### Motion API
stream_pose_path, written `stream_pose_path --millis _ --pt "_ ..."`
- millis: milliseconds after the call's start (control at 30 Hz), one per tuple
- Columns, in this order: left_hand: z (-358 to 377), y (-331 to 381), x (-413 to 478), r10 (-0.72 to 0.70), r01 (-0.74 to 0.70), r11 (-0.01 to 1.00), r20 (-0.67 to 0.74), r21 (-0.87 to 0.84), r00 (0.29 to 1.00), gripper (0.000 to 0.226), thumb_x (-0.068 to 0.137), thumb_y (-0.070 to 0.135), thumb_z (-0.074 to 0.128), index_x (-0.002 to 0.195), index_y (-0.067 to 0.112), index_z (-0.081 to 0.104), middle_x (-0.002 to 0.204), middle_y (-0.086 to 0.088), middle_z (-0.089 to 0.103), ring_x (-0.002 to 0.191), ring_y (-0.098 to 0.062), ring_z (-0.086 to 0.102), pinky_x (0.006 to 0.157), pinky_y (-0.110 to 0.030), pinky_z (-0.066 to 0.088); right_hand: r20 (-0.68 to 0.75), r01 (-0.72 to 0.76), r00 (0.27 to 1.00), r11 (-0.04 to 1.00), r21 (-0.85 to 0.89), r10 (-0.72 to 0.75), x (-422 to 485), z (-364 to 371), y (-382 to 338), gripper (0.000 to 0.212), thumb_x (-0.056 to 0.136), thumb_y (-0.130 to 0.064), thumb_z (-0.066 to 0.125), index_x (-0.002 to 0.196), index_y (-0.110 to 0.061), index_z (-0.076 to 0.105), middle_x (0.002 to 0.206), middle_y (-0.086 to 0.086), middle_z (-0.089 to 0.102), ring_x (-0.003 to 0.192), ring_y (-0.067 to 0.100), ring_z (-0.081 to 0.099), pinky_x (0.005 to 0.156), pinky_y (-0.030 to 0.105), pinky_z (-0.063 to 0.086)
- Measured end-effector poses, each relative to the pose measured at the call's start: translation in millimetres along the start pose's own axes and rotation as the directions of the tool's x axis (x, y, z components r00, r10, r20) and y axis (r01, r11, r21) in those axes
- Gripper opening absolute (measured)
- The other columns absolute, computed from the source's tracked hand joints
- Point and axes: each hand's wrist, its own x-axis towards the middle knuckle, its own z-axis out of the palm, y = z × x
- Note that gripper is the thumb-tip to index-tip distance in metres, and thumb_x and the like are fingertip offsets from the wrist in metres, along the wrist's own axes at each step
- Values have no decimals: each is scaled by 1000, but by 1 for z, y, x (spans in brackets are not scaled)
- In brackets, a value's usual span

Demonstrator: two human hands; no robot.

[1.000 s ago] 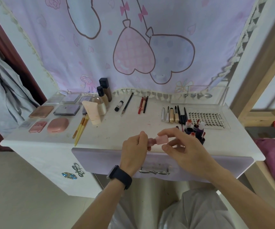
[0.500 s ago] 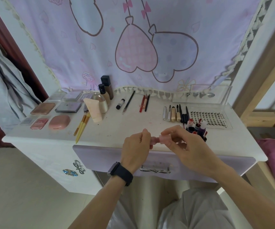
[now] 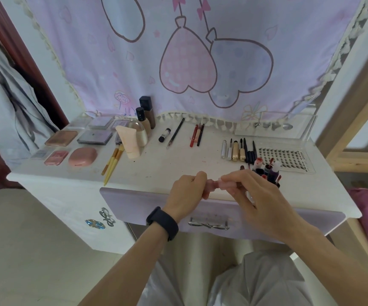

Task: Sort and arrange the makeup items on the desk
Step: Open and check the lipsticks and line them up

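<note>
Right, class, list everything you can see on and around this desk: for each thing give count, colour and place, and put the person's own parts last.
desk: one, white, centre
curtain: one, lilac with heart balloons, behind the desk
compacts: about nine, pink, brown and grey, desk's left end
brushes: two, yellow handles, beside the compacts
bottles: two dark-capped, back left
squeeze tube: one, peach, in front of the bottles
pencils: three, red and black, back centre
slim tubes: a row, silver, gold, black, right
lash tray: one, clear, far right
lip tubes: a cluster, reds and purple, behind the right hand
small tube: one, pink, held between both hands
wristband: one, black, left wrist
left hand
right hand
</note>
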Motion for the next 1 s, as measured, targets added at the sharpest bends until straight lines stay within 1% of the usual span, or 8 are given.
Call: stream_pose_path --millis 133,233,300,433,567,767,867,1000 --pt "-7 5 1 -77 82 996 131 -32 988 49 97 31 37 52 19 50 47 9 49 38 -3 36 45 -17 34 -14 56 998 998 -30 -56 -1 1 0 20 101 -17 57 121 -20 62 115 -10 63 100 -3 61 85 14 49" --pt "-7 5 0 -7 7 1000 18 29 1000 57 98 33 38 43 24 49 48 8 51 42 -6 38 56 -26 34 32 -218 976 955 202 216 -1 1 -6 50 92 -46 66 139 -41 48 117 -20 66 92 0 69 80 18 57" --pt "-6 5 -1 60 -58 997 -57 44 997 59 98 31 39 41 24 50 48 8 55 43 -6 39 56 -27 34 140 -453 891 824 340 432 3 1 -9 64 87 -66 63 143 -43 42 108 -16 73 83 8 73 77 24 60" --pt "-1 3 -1 151 -134 982 -135 130 979 55 99 34 38 49 21 56 64 8 70 57 -13 59 58 -30 45 264 -583 802 611 535 535 13 3 -9 33 89 -62 60 99 -33 70 79 4 75 63 17 69 61 33 60" --pt "-2 3 0 145 -128 984 -138 126 980 56 99 37 37 49 20 58 68 6 72 58 -15 60 61 -32 46 207 -484 868 672 560 452 12 4 -9 16 92 -48 61 99 -35 68 80 4 71 69 19 68 65 27 57" --pt "-5 3 0 102 -93 991 -96 101 990 56 97 37 36 54 13 62 72 3 74 61 -22 62 63 -37 49 144 -356 934 863 357 326 5 1 -8 14 98 -48 53 112 -47 56 94 -15 69 86 12 68 77 27 58" --pt "-10 -1 4 74 -64 994 -111 92 991 57 100 32 37 50 15 58 65 14 71 49 -5 54 54 -23 40 101 -352 935 869 347 339 5 -4 -8 19 95 -52 50 112 -46 55 100 -20 68 90 13 68 78 33 59" --pt "-16 -7 7 45 -42 999 -127 23 991 57 100 31 37 49 18 59 76 20 74 71 -2 67 65 -23 49 91 -349 936 869 352 339 6 -10 -4 18 93 -51 51 110 -50 55 100 -21 69 89 12 69 81 31 59"
